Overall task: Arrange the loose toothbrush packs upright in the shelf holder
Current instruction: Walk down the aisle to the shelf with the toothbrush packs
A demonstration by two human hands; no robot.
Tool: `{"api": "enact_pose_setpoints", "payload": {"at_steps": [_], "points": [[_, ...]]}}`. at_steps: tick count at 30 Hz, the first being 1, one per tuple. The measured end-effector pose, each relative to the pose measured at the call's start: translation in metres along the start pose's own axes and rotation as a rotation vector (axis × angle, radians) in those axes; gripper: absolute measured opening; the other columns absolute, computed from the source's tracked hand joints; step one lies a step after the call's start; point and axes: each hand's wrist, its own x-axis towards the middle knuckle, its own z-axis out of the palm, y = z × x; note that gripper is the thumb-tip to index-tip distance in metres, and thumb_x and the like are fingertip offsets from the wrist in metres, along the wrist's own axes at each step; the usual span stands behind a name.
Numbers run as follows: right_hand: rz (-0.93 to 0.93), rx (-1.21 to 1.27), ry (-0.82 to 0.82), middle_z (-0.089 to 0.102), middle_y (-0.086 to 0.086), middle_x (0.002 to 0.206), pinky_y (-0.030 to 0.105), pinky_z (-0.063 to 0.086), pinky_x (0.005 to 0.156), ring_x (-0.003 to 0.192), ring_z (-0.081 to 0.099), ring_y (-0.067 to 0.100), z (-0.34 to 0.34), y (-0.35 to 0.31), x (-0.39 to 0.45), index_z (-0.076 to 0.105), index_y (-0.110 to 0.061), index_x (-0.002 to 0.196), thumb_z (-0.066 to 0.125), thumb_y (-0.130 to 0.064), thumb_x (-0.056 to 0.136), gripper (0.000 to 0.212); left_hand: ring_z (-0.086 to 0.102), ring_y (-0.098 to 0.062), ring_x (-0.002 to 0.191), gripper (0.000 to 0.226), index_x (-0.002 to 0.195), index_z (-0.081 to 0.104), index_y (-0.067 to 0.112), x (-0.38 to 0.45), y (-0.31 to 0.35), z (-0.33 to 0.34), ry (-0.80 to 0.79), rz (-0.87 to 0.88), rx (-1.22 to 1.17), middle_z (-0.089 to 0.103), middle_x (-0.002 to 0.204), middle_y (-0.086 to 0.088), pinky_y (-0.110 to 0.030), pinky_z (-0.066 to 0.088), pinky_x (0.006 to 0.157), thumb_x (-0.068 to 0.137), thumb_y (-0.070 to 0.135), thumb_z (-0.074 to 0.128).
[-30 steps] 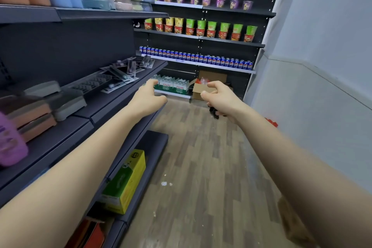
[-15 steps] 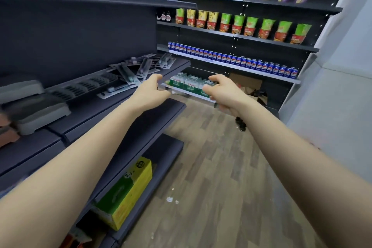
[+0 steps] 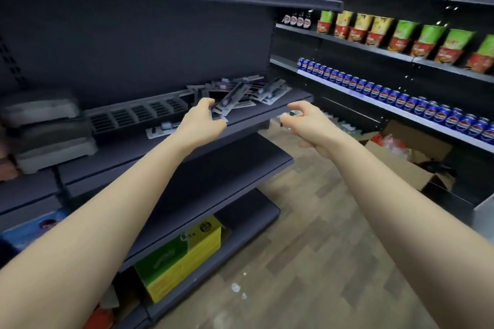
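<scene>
Holder (image 3: 139, 112) slots left of left hand (image 3: 203, 121) look empty; packs (image 3: 240, 95) heaped beyond its loosely curled, empty fingers. Right hand (image 3: 307, 121) likewise empty.

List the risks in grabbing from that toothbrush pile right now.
1. The flat grey toothbrush packs lie criss-crossed near the dark shelf's front edge; pulling one out may sweep others onto the floor.
2. The left hand reaches the pile's near edge; its grip looks unsettled, so a pack could slip.
3. One loose pack lies before the dark slotted holder, easily knocked off.
</scene>
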Motion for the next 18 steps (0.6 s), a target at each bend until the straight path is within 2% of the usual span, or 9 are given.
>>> {"api": "enact_pose_setpoints", "payload": {"at_steps": [1,3,8,10,12,14,16,18], "points": [[-0.007,0.001,-0.023,0.053,0.005,0.123,0.045,0.048,0.085,0.106,0.053,0.019,0.002,0.001,0.01,0.032,-0.023,0.139,0.047,-0.033,0.093,0.05,0.051,-0.016,0.083,0.059,0.141,0.024,0.019,0.005,-0.002,0.0,0.016,-0.022,0.005,0.046,0.097,0.006,-0.033,0.044,0.078,0.088,0.022,0.049],[-0.021,0.012,-0.066,0.051,0.004,0.126,0.041,0.045,0.087,0.112,0.052,0.022,0.006,0.002,0.031,0.032,-0.024,0.139,0.047,-0.034,0.093,0.049,0.049,-0.015,0.078,0.059,0.141,0.025,0.02,0.016,-0.006,0.0,0.047,-0.058,0.02,0.044,0.09,0.007,-0.031,0.042,0.072,0.087,0.02,0.049],[-0.064,0.016,-0.157,0.047,0.003,0.131,0.035,0.043,0.08,0.114,0.051,0.024,0.025,0.004,0.083,0.031,-0.022,0.14,0.047,-0.033,0.093,0.05,0.05,-0.012,0.077,0.059,0.141,0.026,0.02,0.05,-0.021,-0.006,0.118,-0.141,0.032,0.047,0.124,-0.005,-0.03,0.038,0.073,0.086,0.016,0.048],[-0.086,0.0,-0.183,0.048,0.004,0.13,0.031,0.042,0.069,0.114,0.052,0.024,0.034,0.003,0.107,0.031,-0.021,0.14,0.047,-0.032,0.093,0.051,0.051,-0.014,0.079,0.06,0.141,0.026,0.02,0.066,-0.03,-0.008,0.15,-0.168,0.033,0.049,0.123,-0.006,-0.031,0.04,0.07,0.085,0.016,0.049],[-0.099,-0.005,-0.209,0.049,0.002,0.126,0.033,0.043,0.071,0.117,0.051,0.024,0.042,-0.002,0.13,0.031,-0.021,0.14,0.047,-0.032,0.093,0.051,0.05,-0.009,0.071,0.06,0.14,0.026,0.02,0.083,-0.038,-0.011,0.186,-0.197,0.037,0.049,0.126,-0.006,-0.03,0.039,0.072,0.085,0.016,0.048],[-0.122,-0.025,-0.244,0.05,0.002,0.123,0.039,0.045,0.078,0.115,0.052,0.025,0.049,-0.009,0.152,0.03,-0.021,0.14,0.047,-0.032,0.093,0.051,0.047,-0.005,0.065,0.059,0.14,0.027,0.019,0.1,-0.045,-0.017,0.228,-0.224,0.035,0.052,0.113,-0.002,-0.03,0.04,0.069,0.085,0.015,0.048],[-0.155,-0.052,-0.275,0.052,0.002,0.115,0.041,0.048,0.076,0.11,0.056,0.026,0.053,-0.02,0.171,0.03,-0.021,0.14,0.046,-0.031,0.093,0.051,0.047,-0.008,0.062,0.059,0.14,0.027,0.018,0.115,-0.051,-0.023,0.27,-0.246,0.032,0.048,0.084,0.008,-0.03,0.041,0.059,0.085,0.015,0.048],[-0.19,-0.046,-0.302,0.057,0.005,0.106,0.039,0.048,0.071,0.096,0.059,0.028,0.058,-0.033,0.188,0.03,-0.019,0.141,0.045,-0.03,0.093,0.052,0.046,-0.007,0.06,0.059,0.14,0.028,0.016,0.127,-0.056,-0.03,0.316,-0.26,0.043,0.044,0.075,0.011,-0.024,0.039,0.055,0.085,0.014,0.049]]}}
